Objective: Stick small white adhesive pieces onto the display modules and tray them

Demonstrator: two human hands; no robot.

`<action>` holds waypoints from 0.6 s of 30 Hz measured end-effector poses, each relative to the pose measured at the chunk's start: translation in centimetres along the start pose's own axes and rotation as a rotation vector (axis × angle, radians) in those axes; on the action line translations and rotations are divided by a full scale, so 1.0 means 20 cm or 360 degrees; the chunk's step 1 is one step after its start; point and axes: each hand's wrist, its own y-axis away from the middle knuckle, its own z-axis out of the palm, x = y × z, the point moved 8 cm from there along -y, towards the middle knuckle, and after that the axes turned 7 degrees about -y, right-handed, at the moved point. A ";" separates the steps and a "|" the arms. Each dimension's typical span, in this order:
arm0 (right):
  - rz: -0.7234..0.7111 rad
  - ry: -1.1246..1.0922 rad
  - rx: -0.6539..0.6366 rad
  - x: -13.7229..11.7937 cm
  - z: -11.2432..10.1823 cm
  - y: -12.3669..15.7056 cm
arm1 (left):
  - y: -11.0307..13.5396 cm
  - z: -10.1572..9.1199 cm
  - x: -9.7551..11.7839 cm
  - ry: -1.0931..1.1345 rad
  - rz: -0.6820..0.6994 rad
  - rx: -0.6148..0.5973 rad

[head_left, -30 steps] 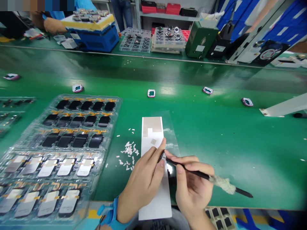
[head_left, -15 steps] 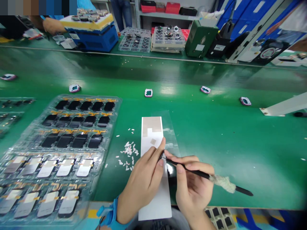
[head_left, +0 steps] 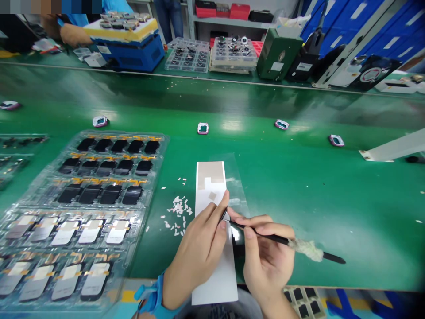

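Slim black tweezers with fluffy white wrap (head_left: 272,239): gripped in my right hand (head_left: 265,253), lower centre of the frame.
Left hand (head_left: 197,252): fingers closed at the tweezers' tip, pinched item hidden, over a white paper strip (head_left: 221,283).

Slim black pen-like tool (head_left: 268,236), fluffy white wrap (head_left: 305,249) around shaft, pinched in right hand (head_left: 267,257), tip slanting toward glossy black piece (head_left: 237,233). Piece rests over long white paper strip (head_left: 219,274), itself lying on clear plastic film (head_left: 237,186). Beige pads (head_left: 210,173) at strip's far end; small beige square (head_left: 212,196) just below.
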 end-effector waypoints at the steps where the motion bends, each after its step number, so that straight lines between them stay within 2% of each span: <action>1: 0.0001 -0.0004 0.0000 0.00 0.00 0.00 | 0.00 0.00 0.00 0.0007 -0.0003 -0.0003; 18: -0.0040 0.0018 -0.0021 0.00 0.00 0.00 | 0.01 0.00 -0.01 0.0053 0.0012 -0.0009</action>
